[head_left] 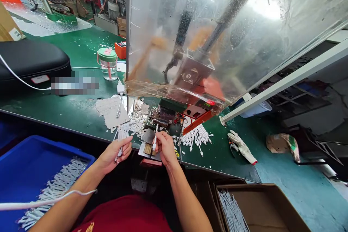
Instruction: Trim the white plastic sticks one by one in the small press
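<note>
My left hand (119,152) is closed around a bundle of thin white strips (123,133) whose ends stick up above the fingers, over the table's front edge. In my right hand (165,146), thumb and fingers pinch one white strip with a block-like end (154,142). Its upper tip points at the small dark fixture (163,116) of the machine, just ahead of the hand. A grey metal plate (148,136) lies between the hands, close to the right fingers. Whether the strip touches the fixture, I cannot tell.
A clear plastic guard (174,40) hangs over the machine. White scraps (137,119) litter the green table (84,116). Several white strips (198,136) fan out at right, near a glove (241,146). A blue bin (24,166) and a cardboard box (266,203) hold more strips. A lidded cup (108,65) stands behind.
</note>
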Available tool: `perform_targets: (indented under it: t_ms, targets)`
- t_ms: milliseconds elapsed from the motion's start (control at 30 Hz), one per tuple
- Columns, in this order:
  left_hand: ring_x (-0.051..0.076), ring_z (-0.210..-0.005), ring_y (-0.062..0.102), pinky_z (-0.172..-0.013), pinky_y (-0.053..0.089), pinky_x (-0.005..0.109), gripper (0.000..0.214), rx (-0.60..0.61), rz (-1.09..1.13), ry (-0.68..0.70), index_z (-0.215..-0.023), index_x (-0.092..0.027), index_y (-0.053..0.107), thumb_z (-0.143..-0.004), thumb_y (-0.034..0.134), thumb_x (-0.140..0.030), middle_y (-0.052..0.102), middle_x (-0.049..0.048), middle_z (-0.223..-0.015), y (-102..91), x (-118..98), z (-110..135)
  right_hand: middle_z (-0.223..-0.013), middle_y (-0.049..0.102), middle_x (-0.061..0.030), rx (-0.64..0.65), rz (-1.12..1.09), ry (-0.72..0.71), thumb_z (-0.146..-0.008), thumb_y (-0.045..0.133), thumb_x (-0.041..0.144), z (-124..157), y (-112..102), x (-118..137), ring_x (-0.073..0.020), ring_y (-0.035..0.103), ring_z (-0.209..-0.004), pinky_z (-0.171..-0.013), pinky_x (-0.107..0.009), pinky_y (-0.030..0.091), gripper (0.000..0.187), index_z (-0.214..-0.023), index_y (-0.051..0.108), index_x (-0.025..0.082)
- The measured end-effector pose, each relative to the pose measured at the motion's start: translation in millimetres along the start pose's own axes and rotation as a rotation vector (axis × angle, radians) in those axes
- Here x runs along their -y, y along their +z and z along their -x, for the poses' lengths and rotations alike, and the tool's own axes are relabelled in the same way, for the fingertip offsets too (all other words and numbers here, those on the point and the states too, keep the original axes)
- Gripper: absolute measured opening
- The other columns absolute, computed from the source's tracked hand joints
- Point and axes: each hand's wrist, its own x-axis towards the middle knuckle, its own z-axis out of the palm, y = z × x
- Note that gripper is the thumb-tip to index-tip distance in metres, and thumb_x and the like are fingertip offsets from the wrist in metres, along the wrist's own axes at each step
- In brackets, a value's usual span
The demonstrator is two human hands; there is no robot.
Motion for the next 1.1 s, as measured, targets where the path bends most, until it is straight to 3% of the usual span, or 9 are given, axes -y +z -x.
perform_targets:
  t_ms: [300, 833, 933, 1033, 1100]
  targets:
    - [0.005, -0.036, 0.034, -0.032, 0.015, 0.017, 0.049, -0.017, 0.03, -0.003, -0.049, -0.017, 0.042, -0.083, 0.068, -0.04, 0.041, -0.0039, -0.044, -6.7, 6.5, -3.9, -0.049, 0.058, 0.0039, 0.005, -0.111, -0.004, -0.071, 0.075, 0.042, -14.7, 14.9, 0.4, -0.0049, 0.041, -0.033, -0.032, -0.016, 0.031, 0.034, -0.062, 0.052, 0.019]
    - [0.004, -0.034, 0.031, -0.034, 0.014, 0.018, 0.05, -0.009, -0.009, -0.033, -0.048, -0.016, 0.044, -0.082, 0.068, -0.044, 0.036, -0.0054, -0.041, -3.8, 9.5, -4.3, -0.05, 0.057, 0.0057, -0.023, -0.101, -0.01, -0.069, 0.076, 0.045, -18.6, 16.9, -0.5, -0.0048, 0.042, -0.034, -0.033, -0.017, 0.031, 0.036, -0.064, 0.052, 0.019]
    - [0.004, -0.032, 0.028, -0.033, 0.012, 0.017, 0.042, -0.025, -0.051, -0.029, -0.057, -0.014, 0.056, -0.081, 0.068, -0.047, 0.034, -0.0074, -0.04, 1.7, 8.4, -7.0, -0.05, 0.058, 0.0052, -0.021, -0.1, -0.015, -0.07, 0.076, 0.045, -19.2, 16.2, -0.6, -0.0049, 0.042, -0.034, -0.033, -0.016, 0.031, 0.035, -0.064, 0.052, 0.019]
    - [0.004, -0.034, 0.028, -0.034, 0.012, 0.016, 0.035, -0.036, -0.122, 0.015, -0.084, -0.011, 0.069, -0.081, 0.069, -0.046, 0.034, -0.0093, -0.042, 11.8, 3.9, -12.2, -0.049, 0.056, 0.006, -0.021, -0.101, -0.019, -0.07, 0.075, 0.044, -20.5, 16.5, -0.7, -0.0051, 0.042, -0.034, -0.033, -0.016, 0.033, 0.034, -0.064, 0.052, 0.019]
    - [0.004, -0.035, 0.028, -0.034, 0.013, 0.016, 0.039, -0.025, -0.169, 0.032, -0.101, -0.011, 0.068, -0.081, 0.07, -0.044, 0.034, -0.0101, -0.043, 20.4, 0.0, -17.2, -0.048, 0.054, 0.0067, -0.026, -0.098, -0.021, -0.071, 0.075, 0.044, -20.3, 18.0, -1.0, -0.0052, 0.042, -0.034, -0.033, -0.016, 0.033, 0.034, -0.063, 0.053, 0.019]
